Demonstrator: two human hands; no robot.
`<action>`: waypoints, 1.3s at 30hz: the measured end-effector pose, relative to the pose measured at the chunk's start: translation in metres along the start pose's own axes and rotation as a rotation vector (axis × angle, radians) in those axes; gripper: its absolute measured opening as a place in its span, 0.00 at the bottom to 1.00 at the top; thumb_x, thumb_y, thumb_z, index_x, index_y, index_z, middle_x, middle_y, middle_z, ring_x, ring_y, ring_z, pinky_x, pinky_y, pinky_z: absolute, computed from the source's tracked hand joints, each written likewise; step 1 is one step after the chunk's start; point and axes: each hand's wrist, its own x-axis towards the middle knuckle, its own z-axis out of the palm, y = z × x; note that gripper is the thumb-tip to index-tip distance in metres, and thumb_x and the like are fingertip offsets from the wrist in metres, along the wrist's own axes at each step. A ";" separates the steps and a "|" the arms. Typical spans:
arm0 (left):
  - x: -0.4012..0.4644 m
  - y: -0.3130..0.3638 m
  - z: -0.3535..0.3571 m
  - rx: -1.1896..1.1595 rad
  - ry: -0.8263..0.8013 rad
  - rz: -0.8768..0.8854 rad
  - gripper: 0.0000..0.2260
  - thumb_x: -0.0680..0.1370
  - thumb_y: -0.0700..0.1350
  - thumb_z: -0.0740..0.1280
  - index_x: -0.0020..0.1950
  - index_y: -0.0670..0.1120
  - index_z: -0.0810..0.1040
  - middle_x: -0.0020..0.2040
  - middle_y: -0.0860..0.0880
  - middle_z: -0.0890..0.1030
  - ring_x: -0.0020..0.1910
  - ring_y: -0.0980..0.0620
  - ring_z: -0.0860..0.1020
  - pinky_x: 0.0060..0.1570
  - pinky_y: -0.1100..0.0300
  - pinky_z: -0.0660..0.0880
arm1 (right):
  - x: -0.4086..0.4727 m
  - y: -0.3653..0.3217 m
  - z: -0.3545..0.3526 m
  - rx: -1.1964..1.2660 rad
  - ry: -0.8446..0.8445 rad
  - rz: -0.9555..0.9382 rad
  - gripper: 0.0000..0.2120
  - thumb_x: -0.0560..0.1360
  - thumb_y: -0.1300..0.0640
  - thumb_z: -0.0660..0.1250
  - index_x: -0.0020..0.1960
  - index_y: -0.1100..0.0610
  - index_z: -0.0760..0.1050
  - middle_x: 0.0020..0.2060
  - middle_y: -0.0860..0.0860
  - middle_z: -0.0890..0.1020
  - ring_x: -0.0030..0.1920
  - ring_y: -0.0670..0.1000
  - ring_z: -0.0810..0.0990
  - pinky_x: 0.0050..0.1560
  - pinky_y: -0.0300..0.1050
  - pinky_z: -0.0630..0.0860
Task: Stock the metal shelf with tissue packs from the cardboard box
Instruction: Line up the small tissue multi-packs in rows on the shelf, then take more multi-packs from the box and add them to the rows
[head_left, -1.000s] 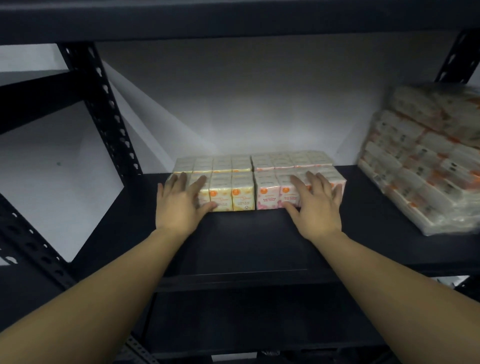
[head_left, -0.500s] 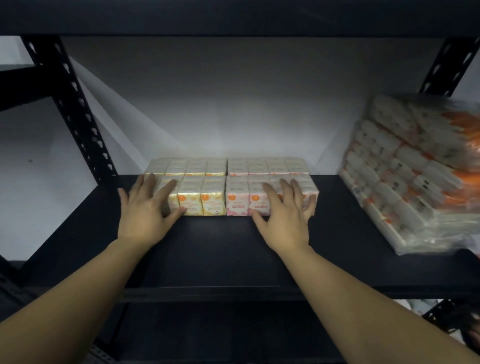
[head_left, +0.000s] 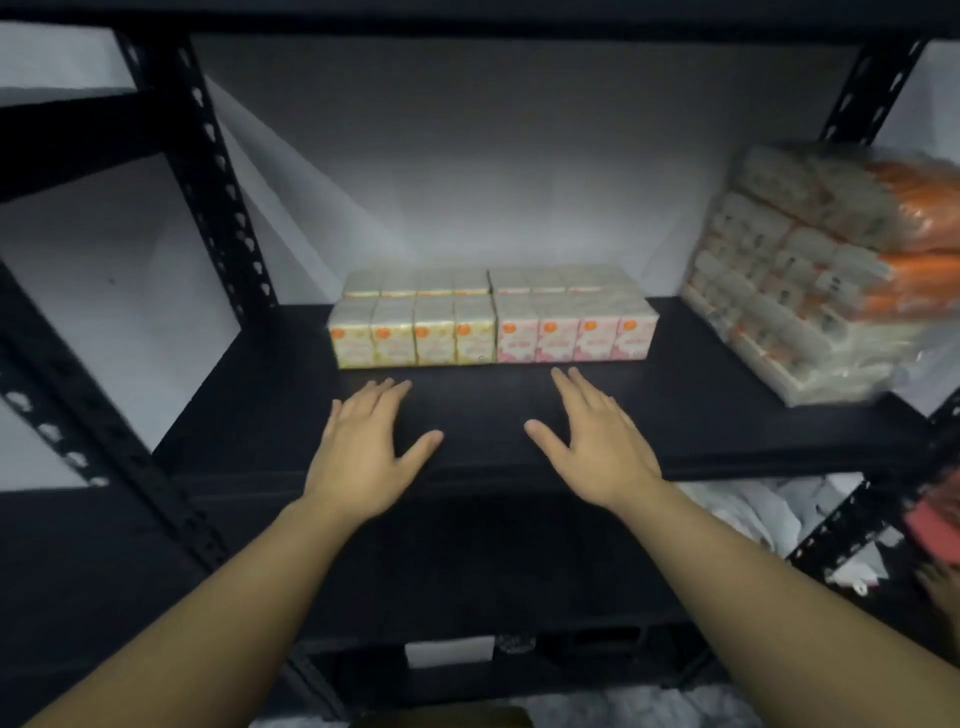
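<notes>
Both hands have drawn back from the tissue packs: half a second ago their fingers lay on the front row, and now they hover just in front of it, touching nothing. On the left hand the fingers are straight and close together with the thumb spread wide, holding nothing; the right hand mirrors it, its fingers extended toward the packs, thumb out to the side, palm down and empty. Whether the palms rest on the shelf board or float just above it cannot be told. Straight ahead of the fingertips, the yellow tissue packs stand in a row of four, touching the pink tissue packs, another row of four on their right; a second row sits directly behind each, toward the wall. All of them stand on the black metal shelf, near the middle of its board and set back from its front edge. Right of the pink packs, apart from them, a large plastic-wrapped bundle of white and orange packs leans at the shelf's right end. Left of the yellow packs rises a perforated black upright. Below the shelf's front edge, at the bottom of the view, a sliver of brown cardboard box shows.
</notes>
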 end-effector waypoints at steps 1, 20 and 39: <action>-0.010 -0.006 -0.004 0.003 -0.034 0.010 0.35 0.80 0.67 0.60 0.83 0.51 0.62 0.82 0.50 0.64 0.82 0.49 0.57 0.82 0.45 0.49 | -0.013 -0.007 0.004 -0.027 -0.024 0.008 0.36 0.83 0.32 0.51 0.85 0.48 0.50 0.84 0.50 0.53 0.83 0.50 0.52 0.83 0.52 0.46; -0.258 -0.120 0.121 -0.198 -0.348 -0.129 0.25 0.78 0.53 0.70 0.74 0.48 0.75 0.67 0.48 0.75 0.67 0.46 0.72 0.66 0.46 0.74 | -0.225 -0.043 0.196 0.192 -0.315 0.223 0.20 0.80 0.45 0.70 0.68 0.54 0.79 0.63 0.52 0.79 0.65 0.56 0.75 0.64 0.54 0.75; -0.489 -0.279 0.511 -0.282 -0.667 -0.886 0.29 0.77 0.50 0.75 0.74 0.45 0.68 0.68 0.43 0.72 0.70 0.42 0.69 0.69 0.48 0.70 | -0.379 0.103 0.653 0.312 -0.926 0.375 0.25 0.74 0.42 0.76 0.69 0.45 0.77 0.59 0.41 0.80 0.60 0.44 0.78 0.60 0.43 0.75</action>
